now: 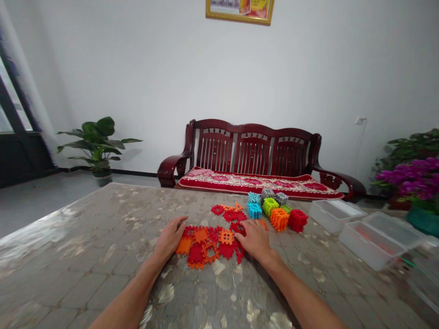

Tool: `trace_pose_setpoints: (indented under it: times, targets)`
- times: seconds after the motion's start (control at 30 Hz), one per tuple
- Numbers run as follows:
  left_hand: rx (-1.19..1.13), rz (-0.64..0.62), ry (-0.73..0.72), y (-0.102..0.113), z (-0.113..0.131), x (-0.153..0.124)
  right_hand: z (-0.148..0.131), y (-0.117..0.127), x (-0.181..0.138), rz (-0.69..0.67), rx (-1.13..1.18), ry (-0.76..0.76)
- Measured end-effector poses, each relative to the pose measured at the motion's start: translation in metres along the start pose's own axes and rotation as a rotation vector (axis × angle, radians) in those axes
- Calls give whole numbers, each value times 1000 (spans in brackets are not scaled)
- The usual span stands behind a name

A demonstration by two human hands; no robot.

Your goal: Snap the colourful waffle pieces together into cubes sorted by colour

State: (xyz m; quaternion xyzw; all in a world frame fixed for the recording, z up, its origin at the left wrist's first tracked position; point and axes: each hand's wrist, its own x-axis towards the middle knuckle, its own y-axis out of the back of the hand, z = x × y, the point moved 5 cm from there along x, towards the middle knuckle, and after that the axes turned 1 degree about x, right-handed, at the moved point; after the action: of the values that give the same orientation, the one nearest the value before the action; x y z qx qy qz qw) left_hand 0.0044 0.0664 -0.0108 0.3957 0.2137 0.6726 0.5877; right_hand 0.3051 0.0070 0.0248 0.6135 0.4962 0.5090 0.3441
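Observation:
Red and orange interlocking plastic tiles point(200, 235) with notched edges lie flat in a loose group on the table. At the group's left edge rests my left hand point(172, 235), thumb and fingers apart, beside an orange solid tile point(184, 245). My right hand point(255, 238) lies at the right edge, fingers spread and touching or just over a red tile point(236, 227); its fingertips partly cover the tiles there. An orange window-pattern tile point(226, 236) sits between the hands. Several more red tiles point(230, 215) are scattered just beyond.
Assembled cubes stand behind my right hand, among them a blue cube point(254, 210), a green cube point(270, 206), an orange cube point(279, 220) and a red cube point(298, 220). Clear plastic boxes point(372, 246) are at the right. A patterned cloth point(113, 256) covers the table; a wooden bench point(254, 151) stands beyond.

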Motion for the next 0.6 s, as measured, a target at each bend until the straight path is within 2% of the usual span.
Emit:
trace_pose_setpoints:
  times: [0.1,0.2,0.27,0.4,0.6]
  targets:
    - [-6,11,27,3,-2,-1,-3,-2,3,-31,-16,10]
    - [58,56,106,10,-5,-3,1,2,3,3,-22,15]
    - [162,63,129,14,-4,-6,10,6,4,41,-9,-39]
    - [345,5,68,13,3,-10,38,15,5,102,118,-139]
    - [396,-11,51,10,6,-12,68,7,-5,35,347,-166]
